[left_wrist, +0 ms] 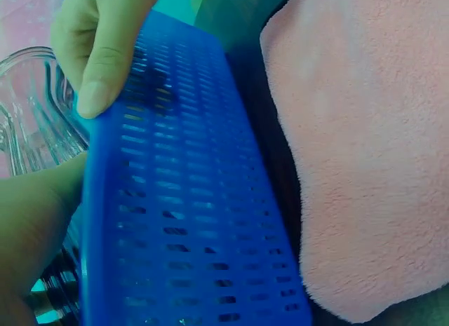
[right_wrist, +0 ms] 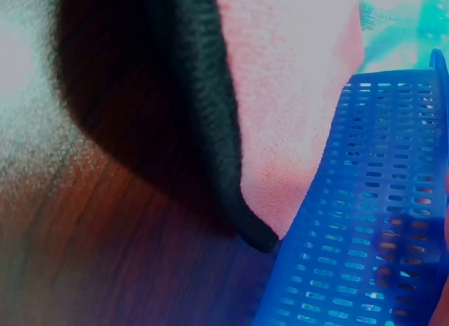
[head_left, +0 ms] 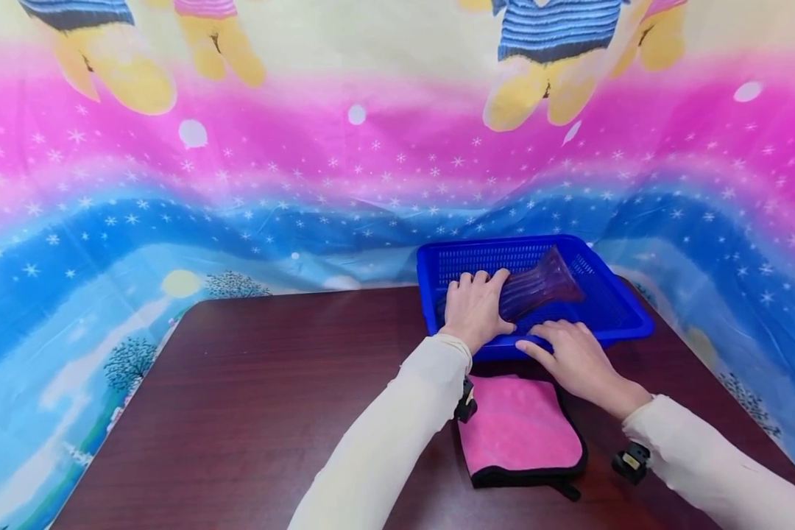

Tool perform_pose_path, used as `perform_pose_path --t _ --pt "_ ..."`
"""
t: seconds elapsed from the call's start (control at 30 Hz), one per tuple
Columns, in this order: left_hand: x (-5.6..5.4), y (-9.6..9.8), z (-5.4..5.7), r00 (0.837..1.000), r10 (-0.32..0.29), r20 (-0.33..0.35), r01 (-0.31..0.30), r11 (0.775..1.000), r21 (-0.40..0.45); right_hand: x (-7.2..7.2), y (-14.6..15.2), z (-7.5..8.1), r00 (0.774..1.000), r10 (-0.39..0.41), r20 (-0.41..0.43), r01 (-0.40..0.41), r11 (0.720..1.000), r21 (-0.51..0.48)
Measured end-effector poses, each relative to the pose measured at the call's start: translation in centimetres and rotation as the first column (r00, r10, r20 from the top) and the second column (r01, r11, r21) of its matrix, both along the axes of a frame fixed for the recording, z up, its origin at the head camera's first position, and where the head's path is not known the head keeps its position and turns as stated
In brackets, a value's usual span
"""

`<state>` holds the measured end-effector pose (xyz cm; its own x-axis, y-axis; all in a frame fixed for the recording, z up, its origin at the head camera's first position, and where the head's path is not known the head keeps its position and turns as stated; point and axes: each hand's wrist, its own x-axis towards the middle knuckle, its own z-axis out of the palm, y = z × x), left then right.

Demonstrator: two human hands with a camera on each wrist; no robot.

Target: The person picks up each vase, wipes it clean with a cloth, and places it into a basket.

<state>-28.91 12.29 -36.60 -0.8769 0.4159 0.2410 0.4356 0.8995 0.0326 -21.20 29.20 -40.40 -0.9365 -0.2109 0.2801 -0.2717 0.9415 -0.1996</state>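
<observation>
A clear, fluted glass vase (head_left: 545, 283) with a flared mouth lies on its side in a blue plastic basket (head_left: 626, 313), its mouth toward the right. My left hand (head_left: 475, 309) grips the vase from above, its fingers on the far side and thumb on the near side. The palm hides the vase's other end. My right hand (head_left: 579, 361) holds the near rim of the basket, its fingers over the edge. In the left wrist view the vase's glass mouth (left_wrist: 31, 94) shows behind the slotted basket wall (left_wrist: 182, 172).
A folded pink cloth (head_left: 523, 430) with black edging lies on the dark wooden table (head_left: 291, 383), just in front of the basket. Behind the table hangs a colourful printed curtain (head_left: 344, 169). It also runs down both sides.
</observation>
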Motion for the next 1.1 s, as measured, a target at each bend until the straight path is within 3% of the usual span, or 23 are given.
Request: perform_pose_path --t 0.27,0.87,1.1 --pt "-0.19 0.46 -0.69 0.999 0.007 0.039 -0.007 1.0 -0.002 -0.06 0.05 -0.08 0.999 0.021 -0.041 -0.021 1.0 -0.006" --pt "-0.63 0.69 -0.44 0.984 0.007 0.18 -0.001 1.0 -0.03 0.01 0.02 0.03 1.0 0.015 -0.024 -0.015 1.0 -0.005" --pt "-0.6 0.69 -0.31 0.979 0.007 0.206 0.002 0.999 -0.045 0.08 -0.01 0.17 1.0 0.0 -0.006 0.0 1.0 -0.003"
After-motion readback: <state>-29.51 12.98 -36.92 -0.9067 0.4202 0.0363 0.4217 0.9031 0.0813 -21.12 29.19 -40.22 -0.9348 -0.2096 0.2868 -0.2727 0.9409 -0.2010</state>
